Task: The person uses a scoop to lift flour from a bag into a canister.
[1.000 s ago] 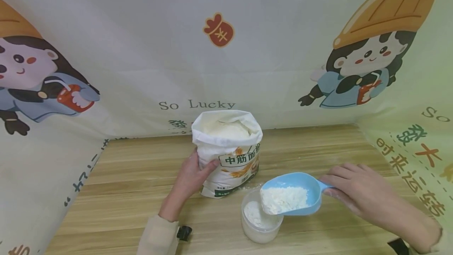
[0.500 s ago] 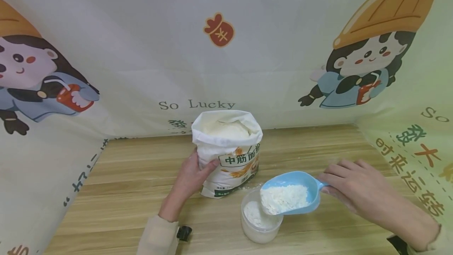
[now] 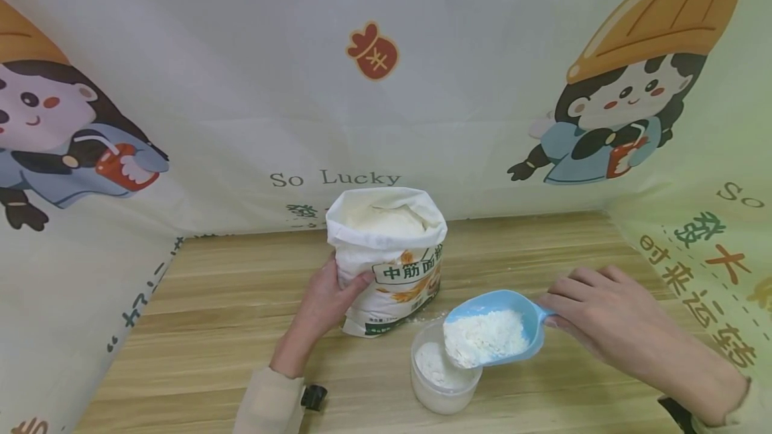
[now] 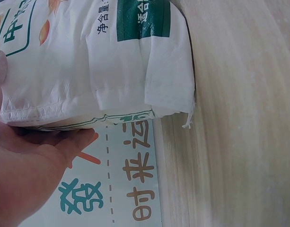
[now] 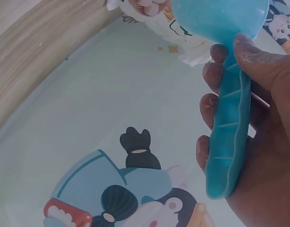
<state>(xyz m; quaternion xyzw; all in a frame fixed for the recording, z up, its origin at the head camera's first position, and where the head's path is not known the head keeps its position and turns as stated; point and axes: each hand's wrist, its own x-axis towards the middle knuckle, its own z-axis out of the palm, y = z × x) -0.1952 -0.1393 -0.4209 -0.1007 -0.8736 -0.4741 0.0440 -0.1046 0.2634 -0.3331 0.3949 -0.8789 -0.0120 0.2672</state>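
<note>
An open white flour bag stands upright on the wooden table, its rim folded outward and flour visible inside. My left hand grips the bag's left side, thumb on the front, other fingers round the side and back, as the left wrist view shows. My right hand holds a light blue scoop by its ribbed handle, fingers curled round it. White flour lies heaped in the scoop. Its front lip is tilted down over a clear round tub, which contains flour.
The wooden table extends to both sides of the bag and tub. Printed cloth with cartoon figures hangs behind it and at the sides. A little spilled flour lies between the bag and the tub.
My right hand has risen slightly and moved a little left, tilting the scoop somewhat more toward the tub. The left hand and the bag stay where they were.
</note>
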